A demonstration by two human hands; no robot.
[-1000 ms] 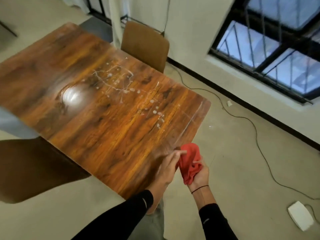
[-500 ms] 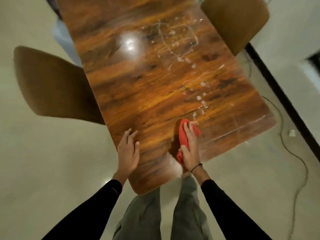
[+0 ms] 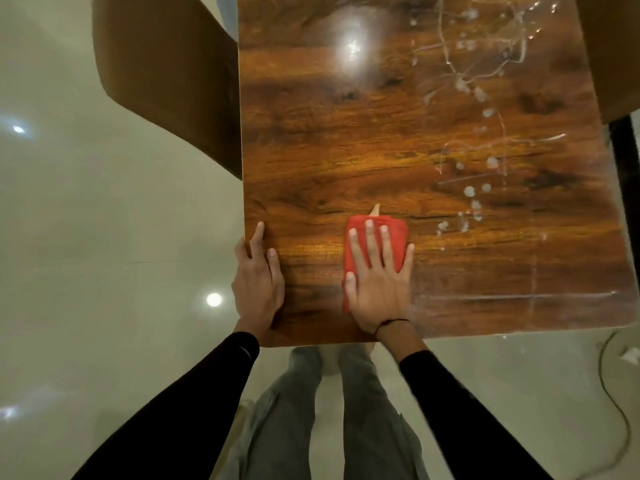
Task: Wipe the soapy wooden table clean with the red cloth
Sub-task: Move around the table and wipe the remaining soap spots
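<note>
The glossy wooden table [image 3: 346, 140] fills the upper middle of the head view. White soap streaks and blobs [image 3: 474, 140] run down its right half, with faint smeared lines near the front right corner. My right hand [image 3: 377, 282] lies flat with straight, spread fingers on the folded red cloth [image 3: 398, 233], pressing it onto the table near the front edge. A small tan tag pokes out beyond the cloth's far edge. My left hand [image 3: 258, 278] rests on the table's front left corner, fingers straight on the top and the palm over the edge.
A brown chair [image 3: 166, 64] stands against the table's left side, and another brown chair [image 3: 613, 64] shows at the right edge. A cable [image 3: 620, 420] trails over the pale floor at lower right. My legs stand just before the table's front edge.
I have stepped square to the table's short end. My right hand went from holding the bunched cloth off the corner to pressing it flat. My left hand moved to the front left corner.
</note>
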